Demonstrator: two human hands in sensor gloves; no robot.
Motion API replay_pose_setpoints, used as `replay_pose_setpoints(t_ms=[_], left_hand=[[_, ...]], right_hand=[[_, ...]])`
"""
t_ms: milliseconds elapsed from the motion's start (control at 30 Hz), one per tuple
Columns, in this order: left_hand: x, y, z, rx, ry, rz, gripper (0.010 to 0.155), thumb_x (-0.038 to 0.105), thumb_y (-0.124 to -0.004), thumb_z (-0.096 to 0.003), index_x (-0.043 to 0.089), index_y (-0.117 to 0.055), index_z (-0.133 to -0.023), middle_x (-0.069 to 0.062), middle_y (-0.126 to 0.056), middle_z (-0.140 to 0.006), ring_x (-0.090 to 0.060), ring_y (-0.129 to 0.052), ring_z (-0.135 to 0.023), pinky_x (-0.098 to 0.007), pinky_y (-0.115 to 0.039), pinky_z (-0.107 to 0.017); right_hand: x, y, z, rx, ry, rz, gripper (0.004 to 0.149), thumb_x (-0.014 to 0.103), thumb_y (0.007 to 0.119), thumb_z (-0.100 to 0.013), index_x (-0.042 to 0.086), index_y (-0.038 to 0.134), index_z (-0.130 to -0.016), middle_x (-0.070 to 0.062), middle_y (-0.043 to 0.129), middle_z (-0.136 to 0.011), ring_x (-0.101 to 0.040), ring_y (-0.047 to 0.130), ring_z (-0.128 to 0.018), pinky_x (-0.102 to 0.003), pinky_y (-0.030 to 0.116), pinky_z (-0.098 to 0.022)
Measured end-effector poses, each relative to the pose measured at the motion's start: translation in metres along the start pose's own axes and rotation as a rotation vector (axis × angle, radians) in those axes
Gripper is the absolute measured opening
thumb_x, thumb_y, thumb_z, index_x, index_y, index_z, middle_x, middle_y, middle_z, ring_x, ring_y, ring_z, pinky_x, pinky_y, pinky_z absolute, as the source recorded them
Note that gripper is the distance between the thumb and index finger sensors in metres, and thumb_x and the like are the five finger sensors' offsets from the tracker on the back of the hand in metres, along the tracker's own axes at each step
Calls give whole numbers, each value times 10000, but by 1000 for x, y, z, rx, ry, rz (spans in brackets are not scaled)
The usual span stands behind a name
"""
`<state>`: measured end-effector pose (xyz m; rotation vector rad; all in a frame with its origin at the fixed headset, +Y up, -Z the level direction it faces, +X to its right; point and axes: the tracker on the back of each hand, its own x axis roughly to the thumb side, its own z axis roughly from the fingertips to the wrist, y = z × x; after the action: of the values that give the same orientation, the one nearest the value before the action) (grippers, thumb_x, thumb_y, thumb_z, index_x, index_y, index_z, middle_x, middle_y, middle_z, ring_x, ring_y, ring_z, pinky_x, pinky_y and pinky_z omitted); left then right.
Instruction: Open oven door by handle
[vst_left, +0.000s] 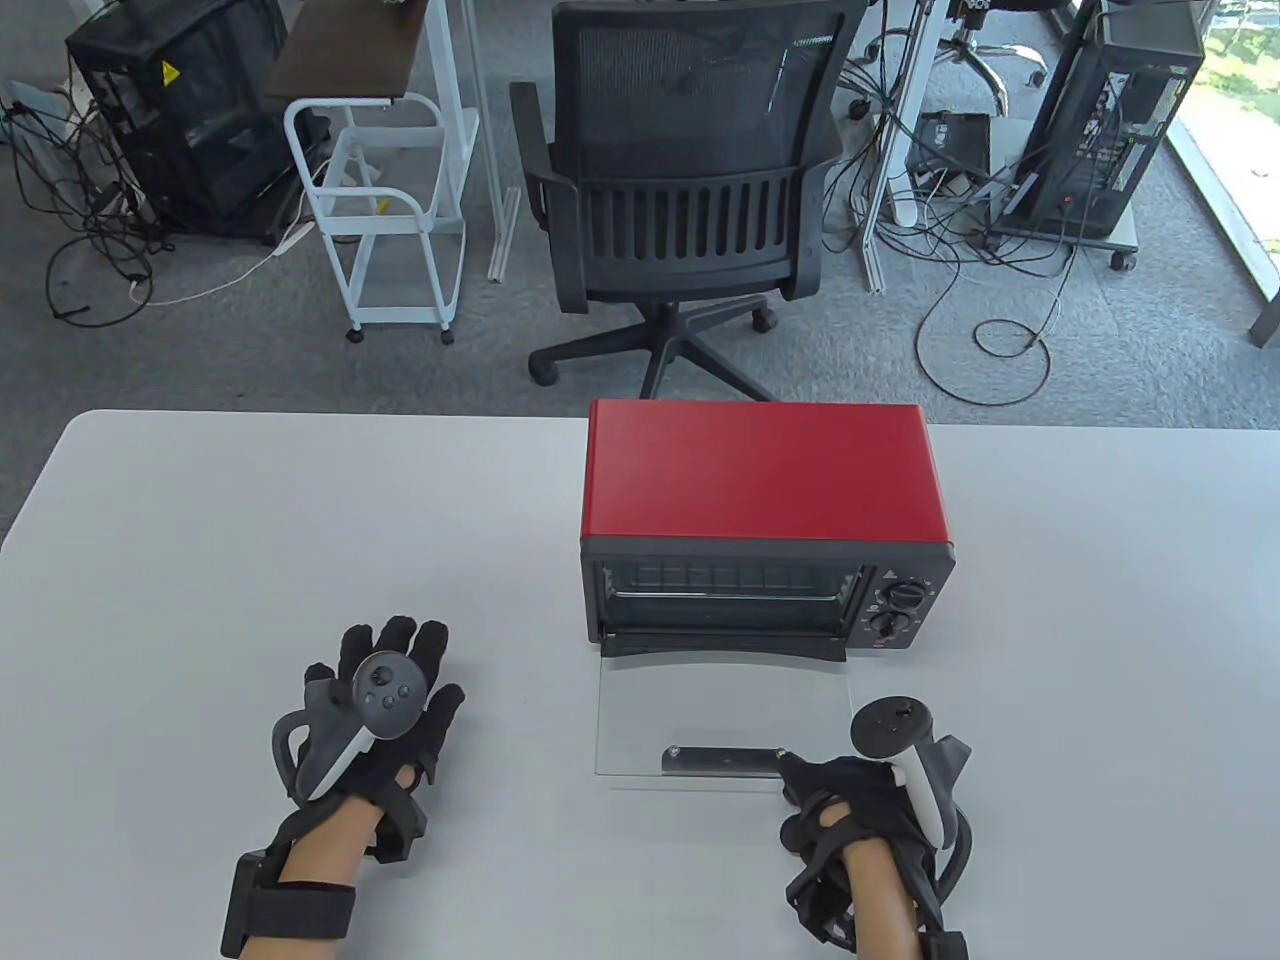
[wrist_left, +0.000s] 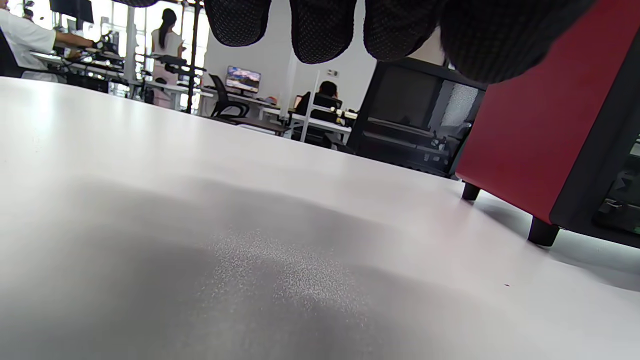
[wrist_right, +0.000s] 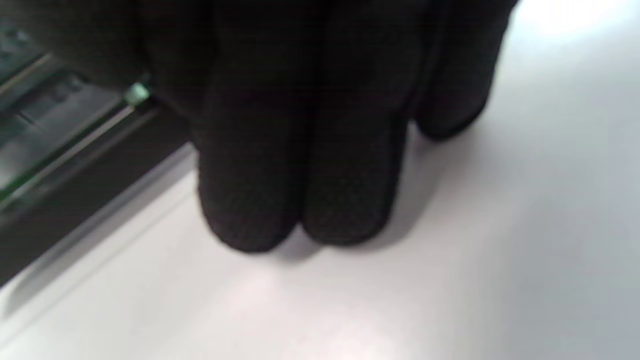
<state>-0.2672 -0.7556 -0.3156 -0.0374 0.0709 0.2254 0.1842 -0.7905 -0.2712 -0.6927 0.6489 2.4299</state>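
Note:
The red toaster oven (vst_left: 765, 470) stands on the white table (vst_left: 300, 520). Its glass door (vst_left: 720, 700) is folded down flat toward me, with the dark handle (vst_left: 715, 760) at its near edge. My right hand (vst_left: 805, 780) is curled around the handle's right end. In the right wrist view its fingers (wrist_right: 300, 175) are bunched together with their tips on the table, and the handle (wrist_right: 75, 150) runs off to the left. My left hand (vst_left: 400, 650) lies flat and open on the table, left of the oven and holding nothing. Its fingertips (wrist_left: 320, 30) hang at the top of the left wrist view, beside the oven's red side (wrist_left: 525, 145).
The oven's two knobs (vst_left: 900, 610) are on the right of its front. A black office chair (vst_left: 690, 180) stands behind the table's far edge. A white cart (vst_left: 385, 210) and cables are on the floor beyond.

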Motion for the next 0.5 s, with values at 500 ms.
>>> replay_pose_setpoints(t_ms=[500], left_hand=[[-2,0,1,-11,12,-7,685,604,-668,-446,456,-450,-1078,62,-413,-1229,-402,-385,-1196,-748,-350,-739]], right_hand=[[1,-18,0,89,-52,192,485,669,767,-414,304,1010,-621,138,1165,-375,-112,1132,-412,-419,835,-532]])
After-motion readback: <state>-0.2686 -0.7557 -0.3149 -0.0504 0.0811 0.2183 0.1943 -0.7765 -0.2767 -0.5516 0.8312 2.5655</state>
